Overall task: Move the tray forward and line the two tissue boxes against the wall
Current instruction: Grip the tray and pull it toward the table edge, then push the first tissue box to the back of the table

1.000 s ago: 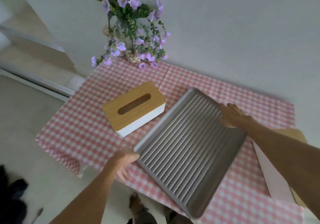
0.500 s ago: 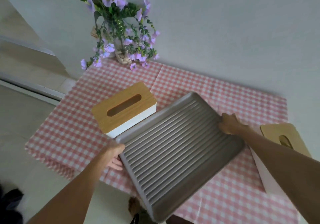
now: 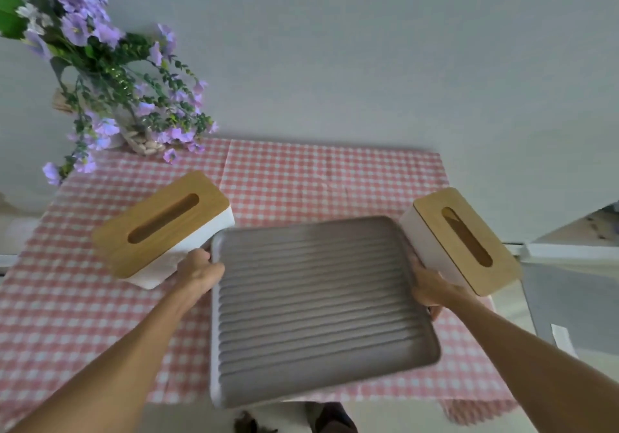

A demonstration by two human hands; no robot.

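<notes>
A grey ribbed tray point(image 3: 318, 305) lies in the middle of the table, its long sides now roughly square to the wall, its near edge over the table's front edge. My left hand point(image 3: 197, 270) grips its left rim near the far corner. My right hand point(image 3: 430, 287) grips its right rim. A white tissue box with a wooden lid point(image 3: 164, 225) sits angled just left of the tray, close to my left hand. A second such tissue box point(image 3: 460, 240) sits angled at the right, touching my right hand's side of the tray.
A pink checked cloth point(image 3: 318, 178) covers the table, which stands against a pale wall point(image 3: 368, 64). A vase of purple flowers point(image 3: 110, 91) fills the far left corner. A strip of cloth lies bare between the tray and the wall.
Both hands have turned the tray clockwise from a diagonal to roughly square with the wall. The view has shifted right, so the right tissue box shows fully.
</notes>
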